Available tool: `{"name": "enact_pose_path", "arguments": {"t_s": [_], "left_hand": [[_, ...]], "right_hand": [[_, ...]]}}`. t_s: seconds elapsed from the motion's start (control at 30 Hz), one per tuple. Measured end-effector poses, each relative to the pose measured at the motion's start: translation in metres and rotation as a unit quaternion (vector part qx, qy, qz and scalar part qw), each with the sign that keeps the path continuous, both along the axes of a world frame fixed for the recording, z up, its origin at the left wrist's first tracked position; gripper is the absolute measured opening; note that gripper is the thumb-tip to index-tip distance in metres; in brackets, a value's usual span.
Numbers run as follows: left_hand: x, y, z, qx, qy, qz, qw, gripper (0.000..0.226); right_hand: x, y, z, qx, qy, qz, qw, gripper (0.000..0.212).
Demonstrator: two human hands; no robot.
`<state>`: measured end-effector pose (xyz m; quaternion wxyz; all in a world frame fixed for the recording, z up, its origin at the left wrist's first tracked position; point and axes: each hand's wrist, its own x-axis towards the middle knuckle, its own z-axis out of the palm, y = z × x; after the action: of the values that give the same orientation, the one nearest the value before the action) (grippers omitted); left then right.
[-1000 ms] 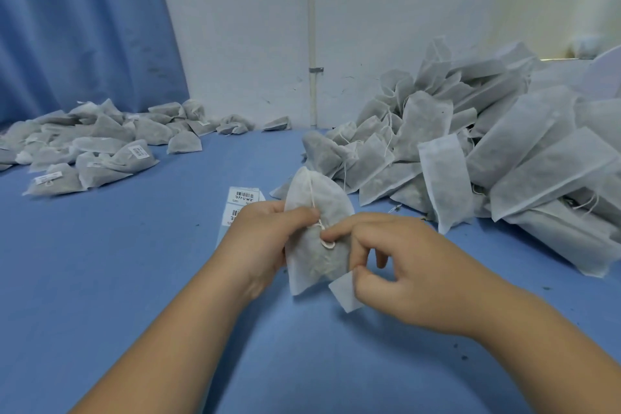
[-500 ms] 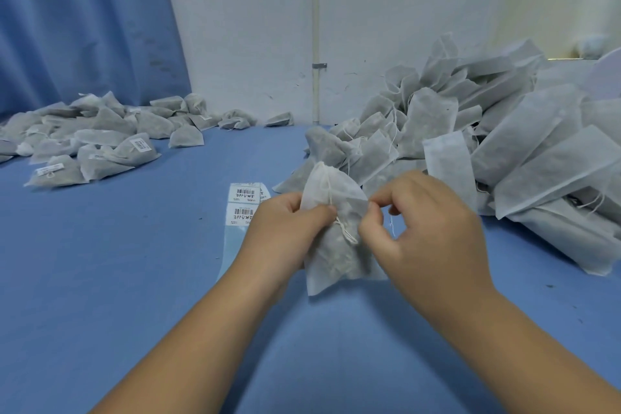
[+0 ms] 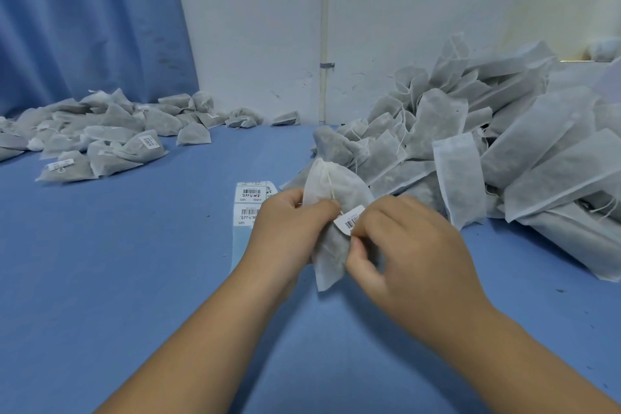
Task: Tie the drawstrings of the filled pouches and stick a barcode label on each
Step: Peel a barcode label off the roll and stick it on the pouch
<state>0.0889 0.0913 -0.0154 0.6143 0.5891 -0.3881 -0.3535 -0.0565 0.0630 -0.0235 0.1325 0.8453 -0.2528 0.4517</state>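
Observation:
My left hand (image 3: 285, 228) grips a filled white pouch (image 3: 331, 188) by its left side, holding it upright above the blue table (image 3: 117, 279). Its drawstring runs down the front to my left thumb. My right hand (image 3: 403, 245) pinches a white barcode label (image 3: 349, 220) and holds it against the front of the pouch. A strip of barcode labels (image 3: 248, 202) lies on the table just left of my left hand.
A big heap of untied filled pouches (image 3: 504, 151) fills the right side up to the wall. A lower pile of pouches with labels on them (image 3: 100, 141) lies at the far left by the blue curtain (image 3: 84, 20).
My right hand left the drawstring at the pouch's front. It now presses a barcode label against the pouch. My left hand has kept its grip on the pouch.

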Motion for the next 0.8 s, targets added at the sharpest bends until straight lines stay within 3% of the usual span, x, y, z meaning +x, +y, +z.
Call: {"name": "enact_pose_path", "arguments": {"t_s": [0.1,0.23,0.4,0.5,0.63,0.7,0.77,0.8], "left_hand": [[0.001,0.0,-0.001,-0.009,-0.001,0.006,1.0,0.025],[0.003,0.001,0.0,-0.013,0.021,-0.004,1.0,0.018],[0.008,0.003,0.002,0.002,0.074,-0.089,0.993,0.014],[0.01,0.002,0.001,-0.015,0.084,-0.118,0.989,0.021],[0.009,-0.001,-0.004,-0.023,0.047,-0.139,0.989,0.034],[0.009,-0.002,-0.006,-0.027,0.024,-0.128,0.991,0.038],[0.008,-0.002,-0.006,-0.035,0.013,-0.119,0.992,0.037],[0.008,-0.002,-0.006,-0.041,0.011,-0.118,0.992,0.036]], "right_hand": [[-0.002,0.0,0.0,0.012,0.038,0.007,0.999,0.011],[-0.004,0.002,0.002,0.044,0.072,0.011,0.996,0.017],[-0.007,0.001,0.004,0.116,0.097,0.021,0.988,0.019],[-0.01,-0.004,0.005,0.235,-0.021,0.091,0.967,0.018],[-0.017,-0.012,0.015,0.459,-0.158,0.175,0.857,0.033],[-0.019,-0.019,0.016,0.503,-0.204,0.155,0.826,0.027],[-0.02,-0.025,0.015,0.498,-0.26,0.112,0.82,0.006],[-0.02,-0.027,0.014,0.506,-0.262,0.098,0.816,0.014]]}}
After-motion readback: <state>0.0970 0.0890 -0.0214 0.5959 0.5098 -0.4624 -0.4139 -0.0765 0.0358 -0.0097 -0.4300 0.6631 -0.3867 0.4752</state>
